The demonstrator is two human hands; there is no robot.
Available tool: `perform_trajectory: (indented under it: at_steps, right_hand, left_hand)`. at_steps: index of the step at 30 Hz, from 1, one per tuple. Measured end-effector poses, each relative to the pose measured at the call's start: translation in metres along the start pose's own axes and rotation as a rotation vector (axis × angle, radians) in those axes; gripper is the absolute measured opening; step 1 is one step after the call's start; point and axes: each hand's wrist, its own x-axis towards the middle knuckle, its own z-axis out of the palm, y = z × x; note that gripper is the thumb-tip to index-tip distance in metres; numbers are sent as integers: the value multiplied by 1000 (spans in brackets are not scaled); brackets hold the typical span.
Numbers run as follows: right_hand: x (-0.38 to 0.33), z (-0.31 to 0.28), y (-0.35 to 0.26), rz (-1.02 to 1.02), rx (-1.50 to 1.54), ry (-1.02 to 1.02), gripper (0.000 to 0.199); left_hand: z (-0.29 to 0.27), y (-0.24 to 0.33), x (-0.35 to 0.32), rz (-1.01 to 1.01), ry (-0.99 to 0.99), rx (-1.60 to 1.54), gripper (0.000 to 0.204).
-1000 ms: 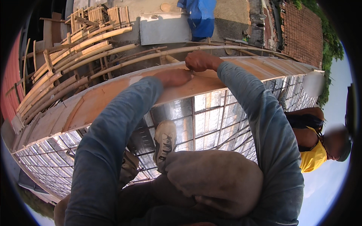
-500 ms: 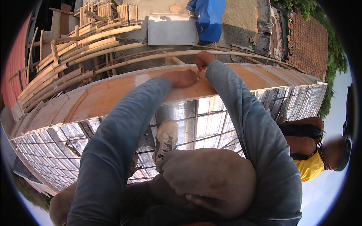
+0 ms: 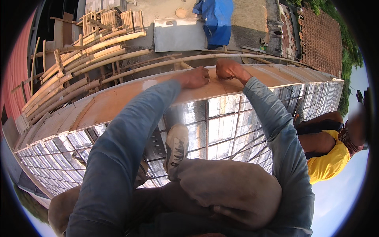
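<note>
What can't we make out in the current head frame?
All head view:
- Left hand: fingertips hidden by its own curled fingers; grip unclear.
- Right hand: same.
- Thin strand: too fine to tell wire from string.
- Second shoe: mostly behind left sleeve.
- Co-worker's head: blurred.
- Blue tarp: cut off by top edge.

Two hands [image 3: 196, 78] [image 3: 228, 70], one wire [image 3: 227, 101], one blue tarp [image 3: 218, 24], one grey sheet [image 3: 179, 36], one co-worker [image 3: 327, 165]

A shiny metal deck [image 3: 222, 135] spreads along the near side of the long brown board [image 3: 126, 94]. A grid of dark bars [image 3: 207, 128] lies over the deck; nearer than the board, a light shoe [image 3: 177, 143] rests there, apparently on the bars.
</note>
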Motion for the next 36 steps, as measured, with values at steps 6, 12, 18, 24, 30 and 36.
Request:
perform_trajectory:
  at_steps: [6, 12, 18, 24, 30, 36]
  right_hand:
    - [-69, 0, -18, -98, -60, 209, 25]
    - [-101, 5, -37, 92, -92, 223, 27]
    - [-109, -12, -70, 98, -254, 133, 32]
    - [-138, -16, -52, 138, -249, 77, 38]
    - [-131, -5, -34, 0, -251, 120, 48]
    - [-159, -9, -21, -213, -164, 578, 39]
  left_hand:
    - [1, 12, 22, 21, 42, -268, 39]
    - [-14, 30, 28, 87, -6, -72, 36]
    - [-6, -20, 33, 169, 108, -358, 32]
    - [-32, 70, -11, 86, 78, -234, 25]
    - [-24, 63, -11, 187, 150, -258, 30]
    - [-26, 65, -3, 318, 100, -282, 33]
